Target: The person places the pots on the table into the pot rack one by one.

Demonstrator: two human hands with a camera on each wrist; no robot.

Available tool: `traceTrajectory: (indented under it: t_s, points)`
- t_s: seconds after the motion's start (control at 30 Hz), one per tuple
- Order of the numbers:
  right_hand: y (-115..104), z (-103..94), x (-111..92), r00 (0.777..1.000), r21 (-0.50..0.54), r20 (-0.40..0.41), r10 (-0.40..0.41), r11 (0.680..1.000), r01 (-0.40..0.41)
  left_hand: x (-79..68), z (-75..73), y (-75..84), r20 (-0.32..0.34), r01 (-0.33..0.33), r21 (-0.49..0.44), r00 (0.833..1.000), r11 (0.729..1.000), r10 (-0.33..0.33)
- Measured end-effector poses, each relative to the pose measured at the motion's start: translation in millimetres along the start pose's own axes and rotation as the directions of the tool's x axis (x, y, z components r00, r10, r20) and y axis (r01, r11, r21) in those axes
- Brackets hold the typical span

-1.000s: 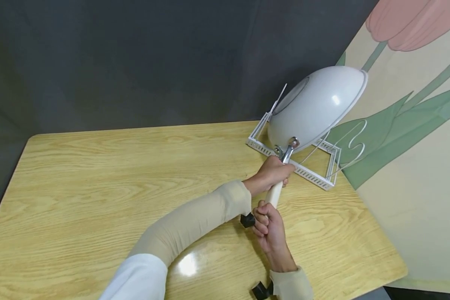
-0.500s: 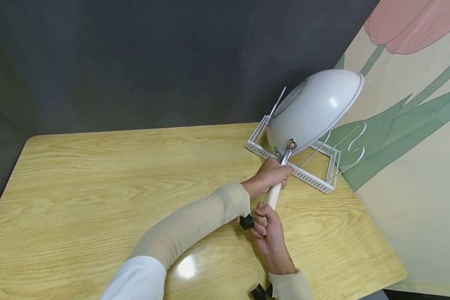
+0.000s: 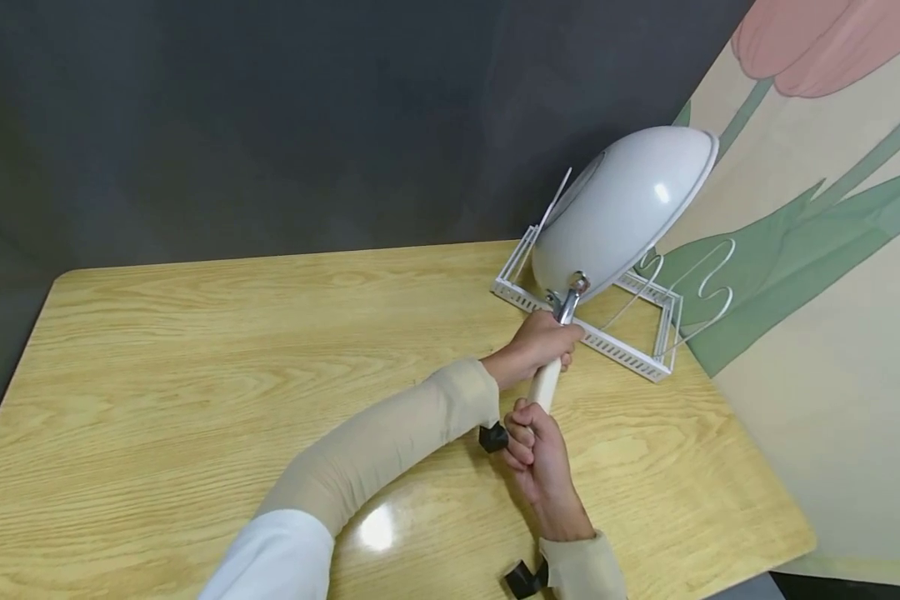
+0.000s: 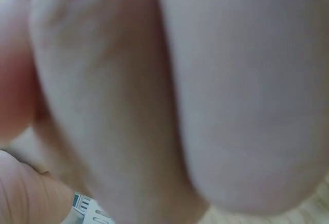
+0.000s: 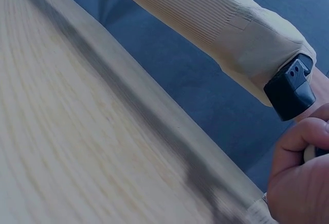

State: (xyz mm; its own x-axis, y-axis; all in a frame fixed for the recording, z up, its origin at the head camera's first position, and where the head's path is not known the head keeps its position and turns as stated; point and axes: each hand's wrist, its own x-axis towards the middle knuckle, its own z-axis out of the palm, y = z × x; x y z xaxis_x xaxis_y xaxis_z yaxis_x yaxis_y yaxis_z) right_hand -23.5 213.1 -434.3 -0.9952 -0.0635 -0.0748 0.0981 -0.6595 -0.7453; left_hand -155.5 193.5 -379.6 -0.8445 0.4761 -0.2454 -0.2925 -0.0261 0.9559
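A white wok (image 3: 618, 212) stands tilted on its side in a white slatted rack (image 3: 622, 354), its outer side and round base showing. A metal fitting joins it to a pale handle (image 3: 545, 385) that points down toward me. My left hand (image 3: 540, 343) grips the handle close to the metal fitting. Lower down, my right hand (image 3: 543, 467) grips the handle's end with curled fingers. In the left wrist view, close blurred fingers (image 4: 113, 106) fill most of the picture. The right wrist view has curled fingers (image 5: 303, 178) at its lower right, with a bit of the pale handle showing.
The rack's curved wire dividers (image 3: 716, 287) rise at its right end, beside a wall painted with a tulip (image 3: 832, 50). A dark curtain (image 3: 270, 125) hangs behind the wooden table (image 3: 232, 358). Black wrist cameras (image 3: 493, 438) are worn at both sleeves.
The wok's upper rim has swung slightly left and stands a little steeper in the rack. Both hands keep their hold on the handle, which has shifted slightly left with it.
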Motion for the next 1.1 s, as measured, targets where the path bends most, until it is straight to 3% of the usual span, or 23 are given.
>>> traceTrajectory:
  t_s: [0.33, 0.67, 1.1]
  points:
    - [-0.5, 1.2, 0.2, 1.0, -0.031, -0.028, -0.006, 1.0, 0.005, 1.2, -1.9, 0.9, 0.014, -0.017, 0.001, 1.0, 1.0, 0.017]
    - [0.4, 2.0, 1.1, 0.995, -0.05, -0.094, 0.022, 0.998, -0.027, 8.6, -6.6, -4.8, 0.088, -0.002, -0.103, 0.996, 0.995, 0.011]
    - [-1.2, -2.0, -2.6, 0.996, -0.037, -0.034, 0.08, 0.996, -0.081, 8.6, -9.4, -8.8, 0.099, -0.003, -0.064, 0.995, 0.998, 0.01]
